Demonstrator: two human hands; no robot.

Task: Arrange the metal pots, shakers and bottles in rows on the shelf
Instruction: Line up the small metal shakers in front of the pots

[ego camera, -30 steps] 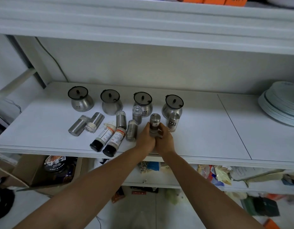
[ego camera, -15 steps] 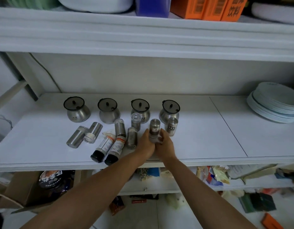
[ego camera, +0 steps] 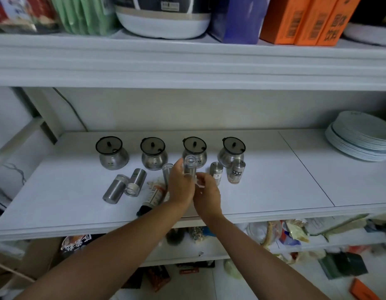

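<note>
Four pots (ego camera: 112,153) stand in a back row; two upright shakers (ego camera: 216,173) stand right of centre; left hand (ego camera: 180,187) grips a capped shaker (ego camera: 189,166) before the third pot; right hand (ego camera: 207,194) curls at its base, hold unclear; lying shakers (ego camera: 115,189) and bottles (ego camera: 154,195) remain unsorted on the shelf (ego camera: 263,180)

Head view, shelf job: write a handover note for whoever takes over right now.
Left hand grips a clear-capped shaker in front of the third pot. Right hand is at its base; grip unclear.
Done: four metal pots in a back row; two upright shakers before the rightmost pots.
Left: lying shakers at the left and orange-labelled bottles, partly hidden by the left arm, need standing in rows on the shelf.
</note>
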